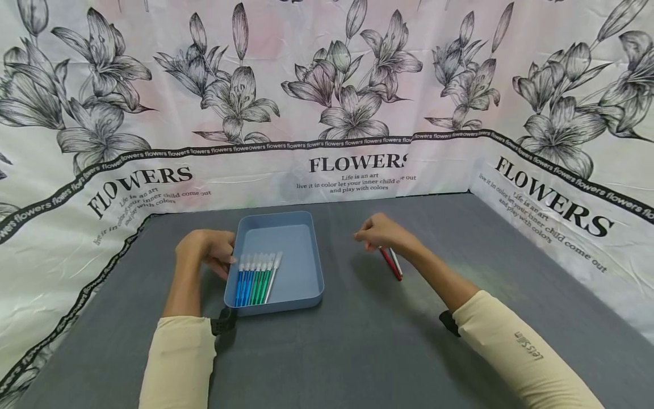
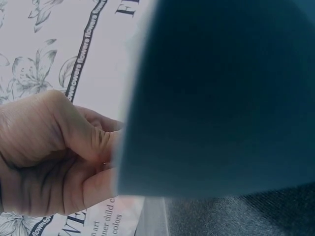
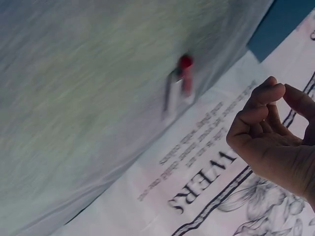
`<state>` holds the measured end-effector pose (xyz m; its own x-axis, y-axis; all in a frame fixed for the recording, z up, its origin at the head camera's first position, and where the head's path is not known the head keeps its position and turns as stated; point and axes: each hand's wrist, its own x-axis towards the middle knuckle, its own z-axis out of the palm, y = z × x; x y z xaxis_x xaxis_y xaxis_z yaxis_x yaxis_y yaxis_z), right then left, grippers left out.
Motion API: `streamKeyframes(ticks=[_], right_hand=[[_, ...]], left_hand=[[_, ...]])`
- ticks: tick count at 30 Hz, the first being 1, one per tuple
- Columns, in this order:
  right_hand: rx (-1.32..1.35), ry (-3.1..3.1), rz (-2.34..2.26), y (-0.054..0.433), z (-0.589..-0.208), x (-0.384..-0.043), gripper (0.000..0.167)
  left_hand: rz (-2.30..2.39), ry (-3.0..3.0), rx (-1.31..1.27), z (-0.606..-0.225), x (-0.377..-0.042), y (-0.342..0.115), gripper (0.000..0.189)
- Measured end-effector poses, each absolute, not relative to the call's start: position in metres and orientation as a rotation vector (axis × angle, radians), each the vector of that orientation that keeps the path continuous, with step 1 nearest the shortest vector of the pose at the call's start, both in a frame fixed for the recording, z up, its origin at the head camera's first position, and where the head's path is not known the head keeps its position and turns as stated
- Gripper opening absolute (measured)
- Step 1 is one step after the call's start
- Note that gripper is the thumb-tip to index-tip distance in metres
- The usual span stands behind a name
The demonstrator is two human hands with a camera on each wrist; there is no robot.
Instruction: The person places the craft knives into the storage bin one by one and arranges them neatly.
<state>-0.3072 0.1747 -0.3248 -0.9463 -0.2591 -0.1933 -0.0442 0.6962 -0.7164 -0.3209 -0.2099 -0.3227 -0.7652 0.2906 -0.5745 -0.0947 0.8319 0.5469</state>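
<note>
A blue-grey tray lies on the table with a row of capped pens along its near left part: blue, then green, then one whitish. My left hand grips the tray's left wall, thumb and fingers meeting at its edge in the left wrist view, where the tray wall hides the fingertips. Right of the tray, my right hand hovers over the table with loosely bent fingers and nothing held. Beneath its wrist lie a red pen and a whitish pen, side by side, blurred in the right wrist view.
A dark grey cloth covers the table. Behind and at both sides hangs a white curtain printed with flowers and lettering. Dark straps sit on both forearms.
</note>
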Motion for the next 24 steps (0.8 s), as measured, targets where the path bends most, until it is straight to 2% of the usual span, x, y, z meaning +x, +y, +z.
streamKeyframes(ticks=[12, 17, 24], right_hand=[[-0.065, 2.616, -1.094, 0.219, -0.343, -0.325, 0.030], [-0.029, 2.599, -1.113, 0.226, -0.349, -0.326, 0.019], [-0.084, 2.618, -0.966, 0.233, -0.355, -0.329, 0.048]], left_hand=[[0.728, 2.336, 0.151, -0.324, -0.320, -0.211, 0.037], [0.731, 2.338, 0.160, -0.324, -0.320, -0.212, 0.039], [0.721, 2.339, 0.147, -0.323, -0.320, -0.211, 0.039]])
